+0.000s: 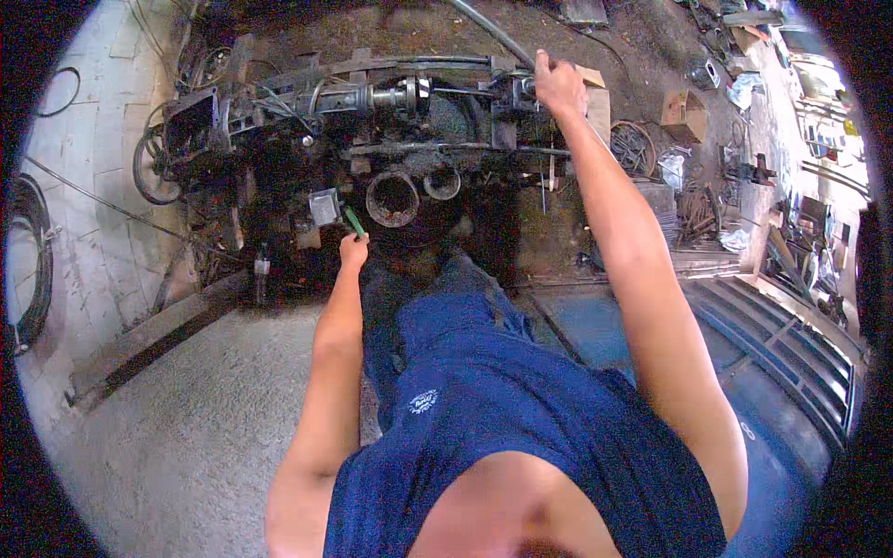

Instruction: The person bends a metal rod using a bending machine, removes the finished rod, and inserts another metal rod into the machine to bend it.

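My left hand (353, 251) is closed round the green handle of a tool (353, 220) with a square, pale grey head; its exact kind is unclear. That head hangs in front of a dark, greasy machine (428, 149), left of a large round tin (393, 199) and a smaller one (442, 182). Farther off to the right, my right hand (560, 88) grips a long grey metal bar (498, 33), which slants up and left past the far edge of the view. This hand is beside the machine's right end. A shiny metal shaft (395, 97) lies along the machine.
A bottle (261, 272) stands left of my legs. Coiled wire (632, 147), a cardboard box (685, 115) and scrap clutter the right side. A blue metal panel with slats (777, 344) lies at the lower right. Black hose (33, 260) hangs on the left wall.
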A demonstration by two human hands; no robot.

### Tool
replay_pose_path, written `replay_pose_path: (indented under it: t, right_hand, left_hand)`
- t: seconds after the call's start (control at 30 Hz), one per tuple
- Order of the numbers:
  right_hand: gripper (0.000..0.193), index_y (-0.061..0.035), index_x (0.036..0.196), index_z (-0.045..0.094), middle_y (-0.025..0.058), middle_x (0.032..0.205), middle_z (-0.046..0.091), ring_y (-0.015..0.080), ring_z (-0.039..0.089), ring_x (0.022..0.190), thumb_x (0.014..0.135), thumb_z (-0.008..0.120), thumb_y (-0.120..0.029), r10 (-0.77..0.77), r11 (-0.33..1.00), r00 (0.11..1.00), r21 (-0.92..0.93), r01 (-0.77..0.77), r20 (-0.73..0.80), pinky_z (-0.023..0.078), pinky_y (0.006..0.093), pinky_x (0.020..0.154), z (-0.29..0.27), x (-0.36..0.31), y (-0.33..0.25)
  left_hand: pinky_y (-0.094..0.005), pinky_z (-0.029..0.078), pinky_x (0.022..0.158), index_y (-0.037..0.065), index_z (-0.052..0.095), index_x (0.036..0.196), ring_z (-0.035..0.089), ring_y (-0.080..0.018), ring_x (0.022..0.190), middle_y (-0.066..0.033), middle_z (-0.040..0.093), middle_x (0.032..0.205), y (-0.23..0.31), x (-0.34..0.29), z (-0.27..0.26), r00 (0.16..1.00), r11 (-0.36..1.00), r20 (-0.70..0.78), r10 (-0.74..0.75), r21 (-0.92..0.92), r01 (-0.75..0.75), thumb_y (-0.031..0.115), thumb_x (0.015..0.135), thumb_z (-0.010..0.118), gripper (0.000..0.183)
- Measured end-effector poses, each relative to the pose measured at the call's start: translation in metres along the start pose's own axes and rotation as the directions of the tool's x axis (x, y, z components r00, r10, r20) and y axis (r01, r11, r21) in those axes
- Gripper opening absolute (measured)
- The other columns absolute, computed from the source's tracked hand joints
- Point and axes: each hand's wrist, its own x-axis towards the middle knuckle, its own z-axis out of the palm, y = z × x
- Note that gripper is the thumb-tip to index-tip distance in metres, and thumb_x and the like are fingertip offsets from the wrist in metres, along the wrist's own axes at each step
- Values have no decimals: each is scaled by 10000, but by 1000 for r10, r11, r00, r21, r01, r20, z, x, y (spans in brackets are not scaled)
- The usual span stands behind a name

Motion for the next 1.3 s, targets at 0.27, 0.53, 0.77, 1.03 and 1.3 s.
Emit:
replay_pose_path:
  t: [0.27, 0.53, 0.77, 1.03, 1.3]
  right_hand:
    - [665, 14, 1010, 669, 313, 1017, 632, 456, 611, 995, 894, 397, -581, -22, 1000, 995, -23, 19, -99, 470, 505, 881, -3, -8, -11]
    - [784, 49, 921, 706, 324, 979, 643, 447, 638, 960, 898, 332, -640, 0, 993, 999, -119, -7, -53, 498, 497, 859, 6, -3, -9]
    - [700, -17, 1114, 602, 311, 997, 638, 458, 615, 978, 919, 345, -638, -331, 943, 936, 76, 324, 120, 476, 532, 863, -16, -19, 4]
    - [620, 10, 1083, 573, 292, 917, 650, 465, 633, 851, 954, 375, -563, -546, 838, 815, 123, 531, 196, 505, 560, 752, -28, -17, 32]
    - [599, -16, 1181, 549, 266, 932, 650, 440, 630, 898, 946, 408, -548, -502, 858, 837, 6, 513, 218, 510, 530, 768, -58, 4, 82]
  left_hand:
    - [-433, 479, 822, 28, 692, 1007, 641, -365, 947, -213, 680, 959, -12, 23, 15, 995, 992, -71, -74, 98, 80, 358, 823, 685, 378]
    - [-350, 489, 742, 50, 713, 940, 666, -205, 815, -118, 699, 835, 9, 5, 0, 977, 971, 86, -197, -120, 206, 337, 824, 695, 310]
    - [-355, 463, 896, -12, 490, 1326, 618, -255, 1081, -148, 647, 1176, -2, -14, 24, 941, 983, -307, -142, -153, 98, 321, 876, 668, 588]
    - [-335, 468, 896, -15, 560, 1256, 634, -248, 1005, -158, 669, 1073, 41, -67, 16, 909, 991, -408, -79, -131, 28, 269, 882, 646, 478]
    - [-359, 485, 852, -2, 619, 1171, 638, -273, 940, -163, 673, 1000, 186, -83, -28, 817, 880, -330, 473, 233, -415, 187, 912, 593, 322]
